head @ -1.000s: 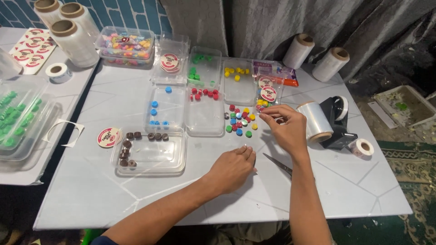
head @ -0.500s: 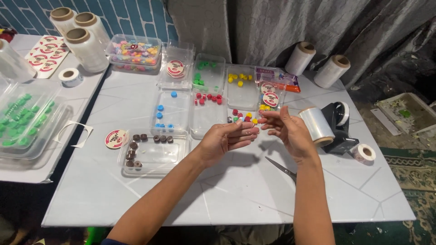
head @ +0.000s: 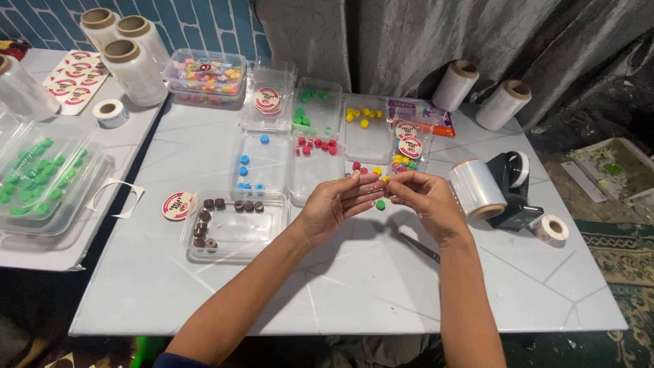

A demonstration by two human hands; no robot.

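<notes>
Sorting small coloured sweets into clear trays, by the look of it. Left hand [head: 337, 204] and right hand [head: 426, 201] raised together over mid-table, fingertips meeting, pinching something too small to tell. Green sweet [head: 380, 204] just beneath. Mixed sweets [head: 404, 163] at twelve o'clock of hands. Next move probably needs a careful drop into the matching tray [head: 310, 170]. White table [head: 354, 286]; grey curtain [head: 422, 34] behind; tape dispenser [head: 512, 187] at three o'clock.

Left of the grip lies a tray of brown pieces [head: 235, 228]; right of it a film roll [head: 478, 189] and tape dispenser [head: 512, 187]; beyond, trays of blue pieces [head: 262, 163] and yellow pieces [head: 366, 126].
</notes>
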